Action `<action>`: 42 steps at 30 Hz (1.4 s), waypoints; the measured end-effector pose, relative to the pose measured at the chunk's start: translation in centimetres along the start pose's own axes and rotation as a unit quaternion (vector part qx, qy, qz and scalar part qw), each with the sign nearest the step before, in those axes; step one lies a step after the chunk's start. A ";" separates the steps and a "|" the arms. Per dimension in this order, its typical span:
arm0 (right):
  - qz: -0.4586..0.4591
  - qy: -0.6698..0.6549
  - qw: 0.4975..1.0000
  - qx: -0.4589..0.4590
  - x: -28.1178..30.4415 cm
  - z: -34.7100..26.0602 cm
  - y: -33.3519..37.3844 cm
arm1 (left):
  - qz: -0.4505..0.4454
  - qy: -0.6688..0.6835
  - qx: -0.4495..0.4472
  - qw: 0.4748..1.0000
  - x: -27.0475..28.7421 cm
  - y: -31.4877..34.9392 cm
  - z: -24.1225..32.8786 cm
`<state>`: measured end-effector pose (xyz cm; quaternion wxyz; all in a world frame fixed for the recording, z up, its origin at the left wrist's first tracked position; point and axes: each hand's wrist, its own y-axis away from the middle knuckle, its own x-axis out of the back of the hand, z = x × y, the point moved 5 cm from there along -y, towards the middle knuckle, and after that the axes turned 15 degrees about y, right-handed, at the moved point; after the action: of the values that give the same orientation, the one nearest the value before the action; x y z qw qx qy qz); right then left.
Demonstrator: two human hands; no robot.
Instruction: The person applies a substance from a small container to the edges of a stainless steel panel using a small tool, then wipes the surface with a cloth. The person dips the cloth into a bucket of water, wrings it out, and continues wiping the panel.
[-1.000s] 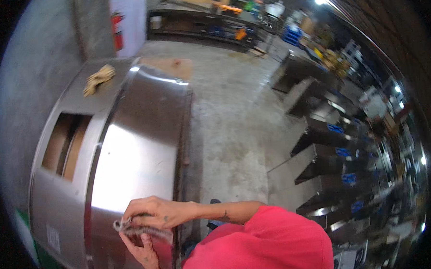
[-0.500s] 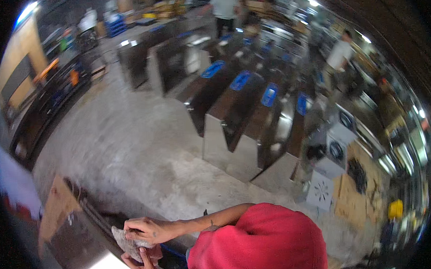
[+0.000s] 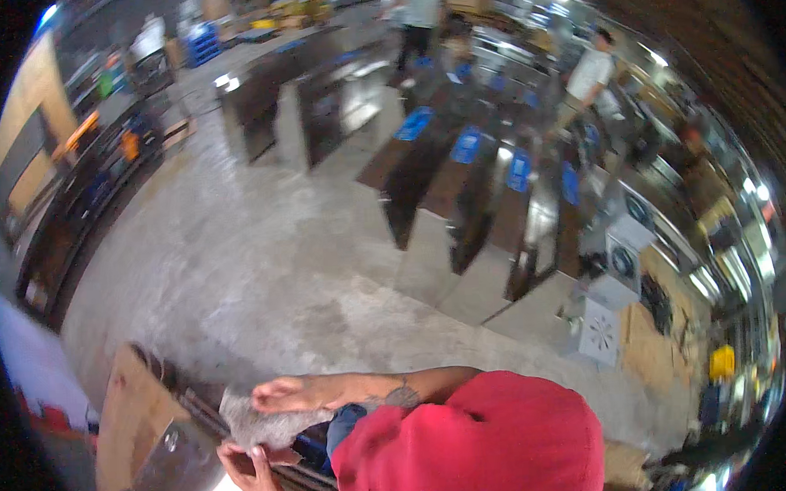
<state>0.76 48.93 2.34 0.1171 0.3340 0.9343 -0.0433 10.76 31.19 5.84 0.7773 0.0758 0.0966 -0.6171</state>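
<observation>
A fuzzy grey cloth (image 3: 265, 427) lies bunched between my hands, low and left of centre. My left hand (image 3: 252, 474) grips its lower edge between thumb and fingers. On the cloth's upper part rests my right hand (image 3: 290, 395), fingers loosely extended; its forearm reaches in from a red sleeve (image 3: 481, 443). Beneath the hands is a shiny metal panel (image 3: 170, 470) with a bright white reflection. A brown board (image 3: 131, 424) stands at the panel's left end. Dark narrow rails and a blue item beside the cloth are partly hidden by it.
Several metal cabinets (image 3: 488, 206) with blue-covered tops stand in rows across the concrete floor (image 3: 227, 253). White boxes (image 3: 599, 333) sit at right. A dark rack (image 3: 84, 206) lines the left. Two people (image 3: 592, 74) (image 3: 420, 20) are at the back.
My right hand has loosened and turned on the cloth, moving slightly up and right. The cloth is spread wider. The whole view has shifted a little; the person at right moved left.
</observation>
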 end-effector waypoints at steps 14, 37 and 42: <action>-0.293 -0.048 0.946 -0.131 -7.4 2.1 -15.3 | 0.241 0.012 -0.105 0.965 13.4 -3.9 5.7; 0.230 0.248 0.941 0.030 3.8 -0.6 -16.8 | -0.156 -0.141 0.032 0.977 3.5 -17.4 3.6; 0.318 0.135 0.938 -0.009 8.6 0.9 -15.2 | -0.230 -0.293 -0.034 0.927 -0.1 -19.8 10.4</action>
<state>-15.16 42.33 -0.64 0.0000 0.6156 0.7864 0.0503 -7.96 24.29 16.02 0.6094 -0.1594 -0.1000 -0.7702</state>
